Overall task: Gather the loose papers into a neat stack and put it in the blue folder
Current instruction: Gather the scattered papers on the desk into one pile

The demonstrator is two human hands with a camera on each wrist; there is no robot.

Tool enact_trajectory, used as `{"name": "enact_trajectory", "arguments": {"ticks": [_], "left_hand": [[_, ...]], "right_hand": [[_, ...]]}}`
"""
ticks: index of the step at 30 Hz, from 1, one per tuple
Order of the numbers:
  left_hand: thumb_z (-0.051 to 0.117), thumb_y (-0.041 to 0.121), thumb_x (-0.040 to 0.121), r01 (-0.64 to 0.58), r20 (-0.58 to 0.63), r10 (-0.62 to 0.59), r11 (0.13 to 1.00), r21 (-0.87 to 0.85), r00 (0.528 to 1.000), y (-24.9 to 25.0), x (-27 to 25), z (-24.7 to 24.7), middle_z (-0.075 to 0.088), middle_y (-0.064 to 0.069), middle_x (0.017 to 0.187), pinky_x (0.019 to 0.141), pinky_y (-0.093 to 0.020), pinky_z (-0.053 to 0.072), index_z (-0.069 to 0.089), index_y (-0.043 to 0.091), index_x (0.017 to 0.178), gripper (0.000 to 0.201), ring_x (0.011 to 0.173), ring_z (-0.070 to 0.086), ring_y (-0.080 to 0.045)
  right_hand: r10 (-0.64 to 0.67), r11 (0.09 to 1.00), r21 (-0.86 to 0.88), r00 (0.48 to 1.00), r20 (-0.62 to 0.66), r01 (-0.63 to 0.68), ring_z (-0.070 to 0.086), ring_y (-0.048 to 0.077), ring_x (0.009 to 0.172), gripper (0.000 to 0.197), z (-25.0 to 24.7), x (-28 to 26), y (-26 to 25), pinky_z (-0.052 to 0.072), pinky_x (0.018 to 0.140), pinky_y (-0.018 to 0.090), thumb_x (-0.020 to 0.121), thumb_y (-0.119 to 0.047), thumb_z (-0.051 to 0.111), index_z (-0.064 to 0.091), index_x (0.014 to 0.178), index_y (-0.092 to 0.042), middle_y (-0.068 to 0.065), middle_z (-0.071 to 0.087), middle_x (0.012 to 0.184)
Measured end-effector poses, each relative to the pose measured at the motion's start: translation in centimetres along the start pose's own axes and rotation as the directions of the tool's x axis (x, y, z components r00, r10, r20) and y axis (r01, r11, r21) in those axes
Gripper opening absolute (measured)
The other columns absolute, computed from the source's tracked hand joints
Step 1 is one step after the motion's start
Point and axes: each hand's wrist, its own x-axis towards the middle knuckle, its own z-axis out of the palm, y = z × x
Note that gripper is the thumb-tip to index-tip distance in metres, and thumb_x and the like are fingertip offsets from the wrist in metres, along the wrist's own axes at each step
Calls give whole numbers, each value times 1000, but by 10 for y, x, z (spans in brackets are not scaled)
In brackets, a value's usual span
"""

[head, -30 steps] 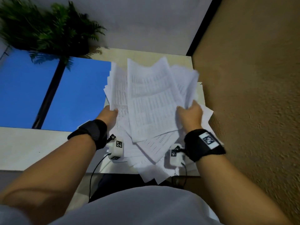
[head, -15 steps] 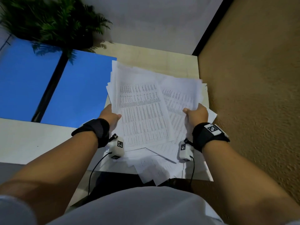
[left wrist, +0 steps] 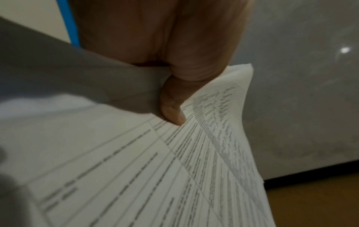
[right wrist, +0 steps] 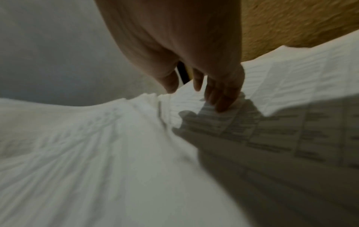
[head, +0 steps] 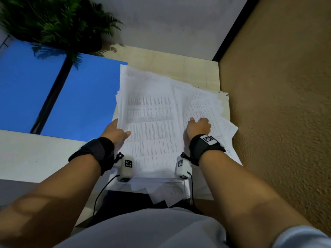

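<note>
A loose pile of printed papers (head: 152, 126) lies fanned on the beige table (head: 170, 65), not squared up. My left hand (head: 120, 134) grips the pile's left edge; in the left wrist view its thumb (left wrist: 172, 110) presses on the top sheet (left wrist: 136, 169), and the fingers are hidden beneath. My right hand (head: 198, 127) rests on the right-hand sheets. Its fingers (right wrist: 219, 95) are straight and touch a sheet (right wrist: 272, 130), with the thumb held apart. The blue folder (head: 80, 97) lies open on the left, its dark spine (head: 52, 93) running diagonally.
A green plant (head: 59, 24) stands at the back left, over the folder. A brown textured wall (head: 277, 104) runs close along the table's right edge. Some sheets (head: 166, 194) hang over the near edge towards my body.
The papers went from a raised, upright fan down to lying flat on the table. My right hand let go of the right edge and now rests on the sheets.
</note>
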Motion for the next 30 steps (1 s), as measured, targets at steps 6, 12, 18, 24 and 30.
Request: {"name": "enact_trajectory", "arguments": {"ticks": [6,12,18,24,30], "left_hand": [[58,7,96,2,42,-3,999,39,999,0,-2,-6,57,-1,134,105,-34,36,44,14,144,50,125,52,-24],[56,7,95,-24,58,22,999,43,998,7,-15,9,59,-3,132,103,-39,39,48,21,139,47,124,53,-27],[57,18,97,-185,167,165,976,114,972,19,-37,36,60,2,120,90,-28,44,50,21,136,40,107,58,-18],[57,26,98,-227,-63,239,962,150,969,31,-25,18,58,-1,108,77,-16,41,56,9,123,30,93,56,-14],[61,28,93,-188,-10,254,740,645,967,19,-1,23,42,-8,146,104,-40,37,43,19,143,54,133,39,-33]], "right_hand": [[-3,977,189,873,488,-102,54,30,125,93,1,-10,-1,40,105,42,74,-84,43,49,138,-18,3,55,139],[-25,941,277,777,628,-193,23,23,148,132,-4,-18,11,20,117,58,49,-93,57,14,156,-27,1,27,160],[-51,895,421,902,429,-149,67,23,100,45,-20,-12,44,55,81,36,83,-4,74,61,126,-10,5,71,112],[-36,866,478,937,349,-145,60,20,110,44,-62,10,79,48,92,35,92,0,61,53,134,-9,2,63,125],[61,925,355,974,219,-138,58,31,116,48,-63,25,104,43,105,44,89,2,63,53,134,-10,7,60,127]]}}
